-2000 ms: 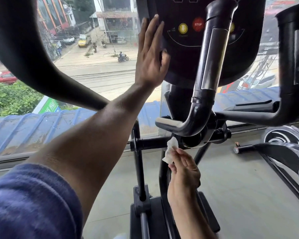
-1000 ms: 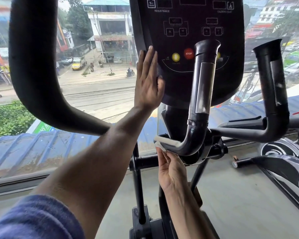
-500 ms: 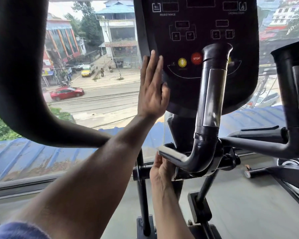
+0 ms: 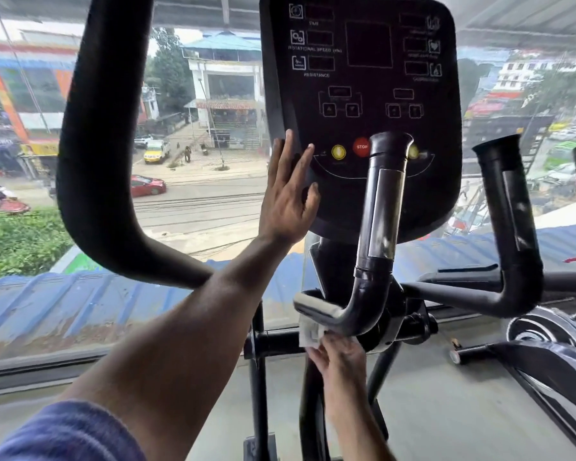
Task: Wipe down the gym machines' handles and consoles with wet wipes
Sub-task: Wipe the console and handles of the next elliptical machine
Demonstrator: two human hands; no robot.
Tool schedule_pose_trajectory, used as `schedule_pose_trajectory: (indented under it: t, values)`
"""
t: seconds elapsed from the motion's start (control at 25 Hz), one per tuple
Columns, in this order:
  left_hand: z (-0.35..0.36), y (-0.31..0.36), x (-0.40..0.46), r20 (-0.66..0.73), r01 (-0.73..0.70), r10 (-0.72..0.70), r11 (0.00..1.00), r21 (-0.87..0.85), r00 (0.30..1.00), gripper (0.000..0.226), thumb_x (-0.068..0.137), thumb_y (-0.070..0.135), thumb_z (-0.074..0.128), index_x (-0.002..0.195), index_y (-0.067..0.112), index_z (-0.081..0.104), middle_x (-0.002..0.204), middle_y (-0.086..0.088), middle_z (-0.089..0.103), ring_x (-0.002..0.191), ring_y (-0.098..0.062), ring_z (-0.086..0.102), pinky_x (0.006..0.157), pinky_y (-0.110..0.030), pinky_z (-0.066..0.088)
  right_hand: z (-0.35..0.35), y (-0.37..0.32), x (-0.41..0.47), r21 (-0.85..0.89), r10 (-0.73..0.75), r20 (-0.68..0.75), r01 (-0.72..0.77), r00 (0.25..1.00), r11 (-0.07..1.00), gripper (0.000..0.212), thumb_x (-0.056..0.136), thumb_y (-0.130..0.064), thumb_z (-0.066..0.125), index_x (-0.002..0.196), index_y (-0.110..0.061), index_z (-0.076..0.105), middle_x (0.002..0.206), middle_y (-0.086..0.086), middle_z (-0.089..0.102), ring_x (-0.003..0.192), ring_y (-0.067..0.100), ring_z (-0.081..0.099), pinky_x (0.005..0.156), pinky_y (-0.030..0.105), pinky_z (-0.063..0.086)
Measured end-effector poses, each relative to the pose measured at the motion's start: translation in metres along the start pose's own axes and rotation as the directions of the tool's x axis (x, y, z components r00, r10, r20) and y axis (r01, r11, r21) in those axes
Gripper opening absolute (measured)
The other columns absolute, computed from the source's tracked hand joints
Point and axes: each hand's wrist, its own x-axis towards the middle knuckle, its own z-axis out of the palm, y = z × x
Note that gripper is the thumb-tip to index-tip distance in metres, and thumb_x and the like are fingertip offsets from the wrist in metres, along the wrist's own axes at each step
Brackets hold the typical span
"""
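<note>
Left hand: the left hand [image 4: 288,194] lies flat against the lower left edge of the console [image 4: 359,94], fingers [image 4: 285,151] spread open, holding nothing, bracing the machine.
Right hand: the right hand [image 4: 338,352] sits just under the bent end of the inner handle [image 4: 346,311], its fingers closed on the wet wipe [image 4: 310,331].
Wipe position: white, bunched, pressed against the underside of the handle's short horizontal end.
Step in hand: judged to be wiping the lower bend of this handle.
Doing it well: wrap the wipe around the tube rather than dabbing one face, then draw it up the upright part with its shiny grip plate [image 4: 384,211].
Still to clean: probably the console face with its red stop button [image 4: 362,147], and the second handle [image 4: 509,227] to the right.
In the way: the inner handle stands in front of the console's lower buttons; the thick swing arm [image 4: 94,144] on the left crowds the braced forearm.
Surroundings: window [image 4: 197,194] onto a street; another machine [image 4: 552,354] at right.
</note>
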Motion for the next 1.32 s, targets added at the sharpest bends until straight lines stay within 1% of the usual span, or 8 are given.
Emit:
schedule_pose_trajectory:
  t: [0.08,0.16,0.28,0.4,0.52,0.68,0.96,1.32]
  values:
    - [0.0,0.001,-0.001,0.019,-0.004,0.004,1.0,-0.017,1.0,0.059,0.099,0.012,0.053,0.155,0.001,0.041,0.169,-0.027,0.017,0.159,-0.043,0.008,0.13,-0.045,0.013,-0.015,-0.045,0.013,-0.316,-0.205,-0.07,0.174,0.976,0.933,0.024,0.094,0.01,0.061,0.092,-0.013,0.066,0.088,0.007,0.071,0.073,0.001,0.067,0.069,0.02,0.058]
    - [0.002,0.003,-0.003,0.018,-0.011,0.011,1.0,-0.017,1.0,0.058,0.099,0.011,0.054,0.154,0.0,0.042,0.169,-0.025,0.019,0.159,-0.043,0.009,0.13,-0.046,0.015,-0.02,-0.08,0.048,-0.609,-0.317,0.119,0.321,0.941,0.725,0.03,0.099,0.002,0.059,0.09,-0.026,0.065,0.081,-0.006,0.07,0.071,-0.002,0.064,0.072,0.023,0.056]
    - [0.0,0.0,-0.002,0.014,-0.025,0.025,1.0,-0.006,1.0,0.056,0.099,0.009,0.054,0.153,-0.002,0.044,0.167,-0.026,0.023,0.158,-0.044,0.012,0.129,-0.049,0.017,0.014,-0.099,0.106,-0.703,-0.231,0.507,0.553,0.831,0.447,0.013,0.101,-0.007,0.062,0.099,-0.007,0.074,0.083,0.001,0.071,0.068,0.014,0.067,0.073,0.023,0.057]
    - [0.002,-0.002,-0.001,-0.006,-0.058,0.058,0.998,-0.008,0.998,0.055,0.098,0.007,0.052,0.151,-0.005,0.044,0.165,-0.029,0.025,0.157,-0.047,0.013,0.129,-0.051,0.016,0.055,-0.091,0.14,-0.658,0.013,0.752,0.752,0.659,-0.047,0.017,0.093,-0.005,0.065,0.101,-0.01,0.079,0.093,0.006,0.072,0.081,0.018,0.068,0.081,0.023,0.051]
    - [0.003,-0.003,-0.001,-0.004,-0.06,0.059,0.998,-0.011,0.998,0.056,0.097,0.008,0.051,0.151,-0.005,0.045,0.165,-0.029,0.024,0.157,-0.047,0.013,0.129,-0.051,0.017,0.084,-0.082,0.158,-0.492,0.416,0.676,0.793,0.609,-0.36,0.024,0.095,-0.009,0.055,0.102,-0.019,0.076,0.108,0.003,0.069,0.105,0.021,0.061,0.097,0.032,0.044]
    - [0.008,-0.008,-0.001,-0.037,-0.085,0.084,0.995,-0.044,0.996,0.055,0.096,0.006,0.052,0.149,-0.004,0.048,0.165,-0.03,0.026,0.157,-0.046,0.013,0.129,-0.048,0.015,0.112,-0.074,0.168,-0.366,0.667,0.397,0.775,0.63,-0.515,0.037,0.095,-0.004,0.043,0.104,-0.029,0.069,0.112,-0.002,0.065,0.107,0.022,0.059,0.095,0.038,0.049]
    - [0.008,-0.006,-0.001,-0.04,-0.055,0.053,0.997,-0.056,0.998,0.054,0.093,0.004,0.055,0.146,-0.004,0.051,0.165,-0.029,0.027,0.157,-0.045,0.015,0.129,-0.044,0.015,0.124,-0.073,0.153,-0.614,0.762,0.262,0.712,0.592,-0.342,0.03,0.096,0.003,0.041,0.1,-0.013,0.066,0.078,-0.003,0.059,0.066,0.01,0.05,0.045,0.01,0.04]
    - [0.005,-0.007,-0.001,0.0,-0.038,0.038,0.998,-0.041,0.999,0.054,0.095,0.007,0.053,0.148,-0.003,0.048,0.167,-0.025,0.024,0.158,-0.042,0.012,0.129,-0.044,0.015,0.098,-0.113,0.089,-0.799,0.797,0.467,0.57,0.384,0.194,0.023,0.085,0.002,0.038,0.073,-0.007,0.056,0.054,-0.004,0.062,0.058,0.02,0.057,0.056,0.026,0.042]
